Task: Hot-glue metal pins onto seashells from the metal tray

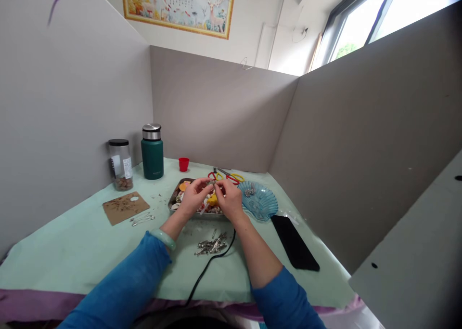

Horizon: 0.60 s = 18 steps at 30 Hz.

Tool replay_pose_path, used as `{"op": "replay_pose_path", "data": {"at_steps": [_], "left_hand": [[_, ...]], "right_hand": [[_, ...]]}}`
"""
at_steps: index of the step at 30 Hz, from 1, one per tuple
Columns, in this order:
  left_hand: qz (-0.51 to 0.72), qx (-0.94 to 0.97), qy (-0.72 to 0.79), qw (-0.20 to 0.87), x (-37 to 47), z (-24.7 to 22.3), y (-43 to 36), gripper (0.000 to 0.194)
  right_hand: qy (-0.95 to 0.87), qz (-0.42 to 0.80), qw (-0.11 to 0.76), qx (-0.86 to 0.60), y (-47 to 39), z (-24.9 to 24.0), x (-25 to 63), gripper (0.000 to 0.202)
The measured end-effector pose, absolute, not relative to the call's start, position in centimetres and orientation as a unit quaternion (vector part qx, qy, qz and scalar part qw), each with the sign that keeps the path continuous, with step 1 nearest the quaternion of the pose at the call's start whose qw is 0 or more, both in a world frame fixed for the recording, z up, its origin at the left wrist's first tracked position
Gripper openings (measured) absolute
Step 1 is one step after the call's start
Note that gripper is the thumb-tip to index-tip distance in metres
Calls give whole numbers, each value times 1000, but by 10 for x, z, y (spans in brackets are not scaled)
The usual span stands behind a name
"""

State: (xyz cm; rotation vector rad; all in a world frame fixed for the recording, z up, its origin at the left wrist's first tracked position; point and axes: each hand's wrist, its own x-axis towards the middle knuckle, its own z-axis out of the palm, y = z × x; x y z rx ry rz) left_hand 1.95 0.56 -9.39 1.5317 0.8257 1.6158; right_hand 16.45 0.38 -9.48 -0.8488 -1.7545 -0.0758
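Observation:
Above a metal tray (pixel 171 204) of small colourful pieces, my left hand (pixel 195 194) and my right hand (pixel 229 199) meet fingertip to fingertip. Both pinch a small silvery metal piece (pixel 212 182), too small to make out fully. A yellow piece (pixel 212 200) shows between the hands, over the tray. Nearer to me, a loose pile of small metal safety pins (pixel 212 245) lies on the cloth below my wrists. To the right of my right hand, a blue shell-shaped dish (pixel 260 203) holds a few small metal bits (pixel 250 192).
Scissors and pliers (pixel 231 176) lie behind the tray, near a red cup (pixel 184 164). At left stand a green flask (pixel 152 156) and a lidded jar (pixel 121 167); cardboard (pixel 124 207) and larger safety pins (pixel 143 218) lie nearby. A black phone (pixel 295 243) and black cord (pixel 206 267) are closer.

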Motion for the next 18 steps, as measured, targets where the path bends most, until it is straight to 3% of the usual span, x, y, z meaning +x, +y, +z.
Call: {"op": "replay_pose_path", "data": {"at_steps": [12,18], "left_hand": [[652,614,313,317,20,-90,3,24],[665,586,304,348,22,-87,0,26]], "right_hand": [[-772,-63,535,-338,-1,-92,164,17],[-764,-34,550,-335,-2,-93,163,15]]}}
